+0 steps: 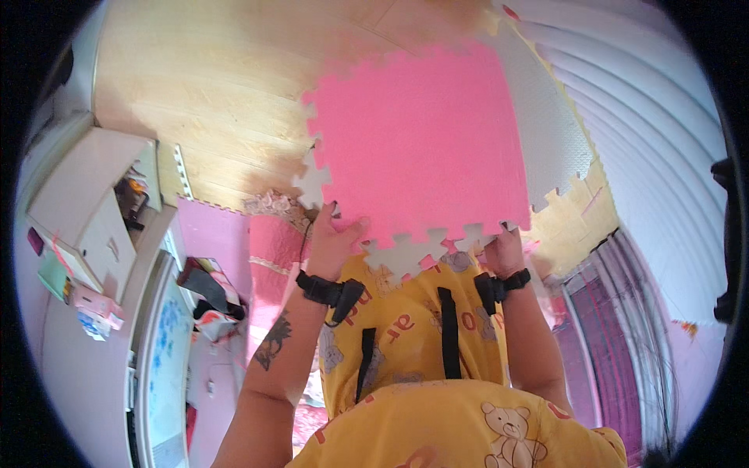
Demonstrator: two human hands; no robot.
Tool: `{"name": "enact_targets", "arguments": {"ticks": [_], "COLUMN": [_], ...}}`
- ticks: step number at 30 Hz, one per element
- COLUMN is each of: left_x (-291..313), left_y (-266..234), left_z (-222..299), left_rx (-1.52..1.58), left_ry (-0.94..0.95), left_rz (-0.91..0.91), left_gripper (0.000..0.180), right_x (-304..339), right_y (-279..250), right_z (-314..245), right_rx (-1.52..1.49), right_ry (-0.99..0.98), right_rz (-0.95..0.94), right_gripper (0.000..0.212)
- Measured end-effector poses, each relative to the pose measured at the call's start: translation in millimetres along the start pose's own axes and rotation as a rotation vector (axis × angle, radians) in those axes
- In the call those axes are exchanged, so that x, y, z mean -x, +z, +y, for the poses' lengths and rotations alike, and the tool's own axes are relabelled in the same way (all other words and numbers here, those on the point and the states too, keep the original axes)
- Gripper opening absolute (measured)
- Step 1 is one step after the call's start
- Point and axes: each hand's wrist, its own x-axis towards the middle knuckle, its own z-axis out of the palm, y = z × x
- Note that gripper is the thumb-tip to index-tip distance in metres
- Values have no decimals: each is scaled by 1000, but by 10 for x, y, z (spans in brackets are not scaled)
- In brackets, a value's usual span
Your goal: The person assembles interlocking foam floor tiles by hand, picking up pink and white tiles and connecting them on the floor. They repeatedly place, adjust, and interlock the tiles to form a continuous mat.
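A square pink foam mat tile [421, 140] with toothed edges is held out in front of me. My left hand [335, 243] is closed on its near left corner, thumb on top. At the near right corner my right hand [505, 251] grips it too, fingers partly hidden. Pale grey foam teeth [409, 256] stick out under the pink tile along its near and left edges; I cannot tell whether my hands hold this lower piece as well. Another grey foam tile [550, 117] lies on the floor to the right, partly covered by the pink one.
Light wood-look floor [203, 86] spreads beyond the tile. White draped fabric [647, 132] hangs along the right. At the left stand a white cabinet [86, 203] and, lower down, several loose items. A pink lace-trimmed cloth [269, 265] lies beside my left arm.
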Motion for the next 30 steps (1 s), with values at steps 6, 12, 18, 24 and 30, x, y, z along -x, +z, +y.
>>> {"name": "enact_targets", "arguments": {"ticks": [6,12,18,24,30], "left_x": [383,7,-282,-468,-837], "left_y": [-483,-1489,-1602,-1653,-1770], "left_z": [46,792,907,662,950], "left_rx": [-246,-700,-714,-597,-773], "left_ry": [104,551,246,204,-53], "left_rz": [-9,78,-238,-233,-367], "left_gripper": [79,108,67,70,67], "right_x": [824,740,372,391,430], "right_y": [332,636,613,303,-73], "right_z": [615,531,483,694,897], "right_rx": [1193,191,282,329,386], "right_ry": [-619,-33,-183,-351,-465], "right_rz": [-12,-278,-320,-279,-232], "right_gripper": [19,42,40,53,66]}}
